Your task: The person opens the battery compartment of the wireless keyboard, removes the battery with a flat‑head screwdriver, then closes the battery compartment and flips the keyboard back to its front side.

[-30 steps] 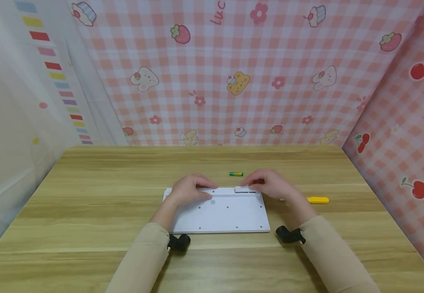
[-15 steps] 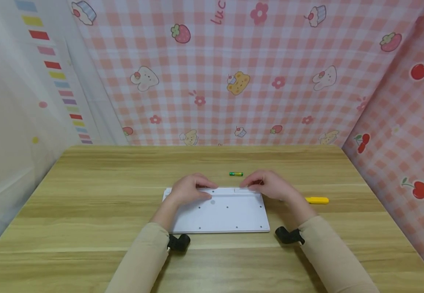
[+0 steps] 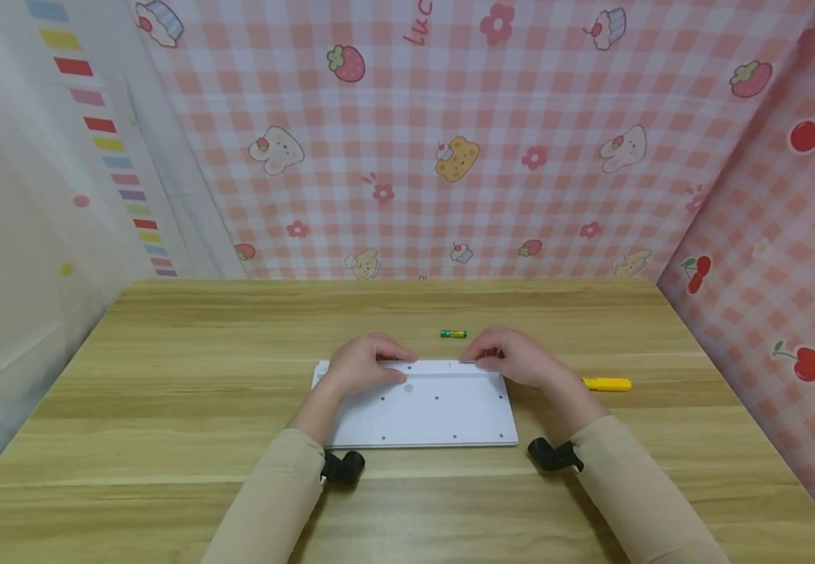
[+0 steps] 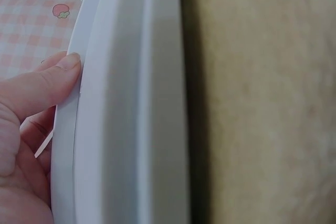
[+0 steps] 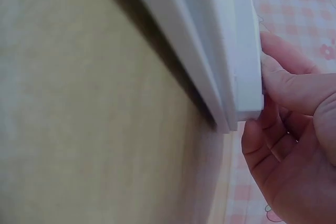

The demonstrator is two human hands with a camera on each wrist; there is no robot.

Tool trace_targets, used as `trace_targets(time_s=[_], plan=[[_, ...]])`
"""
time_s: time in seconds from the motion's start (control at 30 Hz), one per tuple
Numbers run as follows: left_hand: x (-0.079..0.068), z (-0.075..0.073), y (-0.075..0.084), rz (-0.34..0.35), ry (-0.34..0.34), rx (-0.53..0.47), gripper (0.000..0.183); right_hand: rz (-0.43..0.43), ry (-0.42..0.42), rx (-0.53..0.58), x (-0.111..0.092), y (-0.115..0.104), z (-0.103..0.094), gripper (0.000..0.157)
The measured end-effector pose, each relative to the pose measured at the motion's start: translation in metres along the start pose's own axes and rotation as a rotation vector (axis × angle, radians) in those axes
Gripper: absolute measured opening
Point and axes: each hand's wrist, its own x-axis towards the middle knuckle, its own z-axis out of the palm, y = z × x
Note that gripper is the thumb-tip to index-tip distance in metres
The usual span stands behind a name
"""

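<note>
A white keyboard (image 3: 421,415) lies face down on the table, its underside dotted with small screw holes. My left hand (image 3: 368,364) grips the raised far edge near the left end, thumb on the underside and fingers behind. In the left wrist view the thumb (image 4: 65,64) presses on that ridge. At the right end of the ridge, my right hand (image 3: 513,356) pinches the battery cover (image 3: 458,366), thumb on top and fingers around the far side. The cover lies almost flush, with a thin dark gap by the fingertips; the rest is hidden by the hand.
A green and yellow battery (image 3: 453,334) lies just beyond the keyboard. To the right is a slim tool with a yellow handle (image 3: 607,385), partly hidden by the right forearm. A pink checked cloth (image 3: 393,157) hangs behind the wooden table (image 3: 167,376).
The battery cover has sunk toward the keyboard, and the dark slot beneath it has narrowed to a short line. My right hand has shifted very slightly left; the left hand stays put.
</note>
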Motion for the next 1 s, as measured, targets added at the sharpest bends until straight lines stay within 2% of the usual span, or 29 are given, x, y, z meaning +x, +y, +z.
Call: trace_targets(time_s=[0.37, 0.67, 1.0], plan=[[0.0012, 0.0010, -0.0007, 0.001, 0.003, 0.013, 0.029, -0.035, 0.001, -0.012, -0.0023, 0.0039, 0.0022, 0.020], [0.0014, 0.0018, -0.0010, 0.001, 0.011, 0.017, 0.029, -0.066, 0.013, -0.080, -0.0043, 0.0028, 0.0043, 0.019], [-0.0003, -0.0002, 0.0002, 0.071, 0.035, 0.024, 0.030, -0.099, 0.038, -0.099, -0.0053, 0.0045, 0.0042, 0.021]])
